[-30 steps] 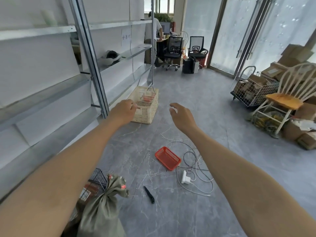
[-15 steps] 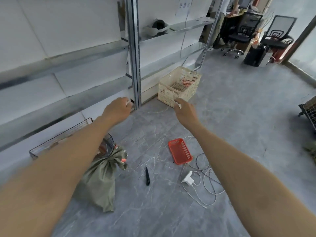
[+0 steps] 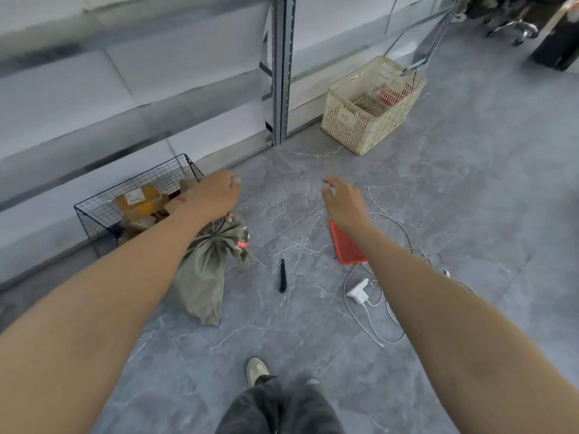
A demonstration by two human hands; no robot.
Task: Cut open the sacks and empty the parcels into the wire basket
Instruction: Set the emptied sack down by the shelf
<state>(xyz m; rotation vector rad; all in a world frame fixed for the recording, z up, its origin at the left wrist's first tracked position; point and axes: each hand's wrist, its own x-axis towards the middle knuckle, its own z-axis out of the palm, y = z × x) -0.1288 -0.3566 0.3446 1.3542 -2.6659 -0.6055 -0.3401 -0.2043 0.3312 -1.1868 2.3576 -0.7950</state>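
Observation:
An olive-green sack (image 3: 205, 274), tied at the neck with red-marked tags, stands on the grey floor against a black wire basket (image 3: 94, 211). Brown and yellow parcels (image 3: 138, 200) lie inside the basket. A black cutter (image 3: 283, 276) lies on the floor just right of the sack. Both my arms reach forward. My left hand (image 3: 216, 192) hovers above the sack's neck and the basket's right corner, fingers loosely curled, holding nothing. My right hand (image 3: 344, 203) hangs relaxed over the floor above a red tray, apart from the sack.
A red plastic tray (image 3: 346, 247) and a white charger (image 3: 359, 292) with looped cables lie to the right. A cream plastic crate (image 3: 372, 104) sits by the metal shelf post (image 3: 282, 73). Shelving runs along the left. My shoe (image 3: 257, 369) is below.
The view has tipped down from the room to the floor. Both hands have come lower and nearer the sack and wire basket, which now show fully.

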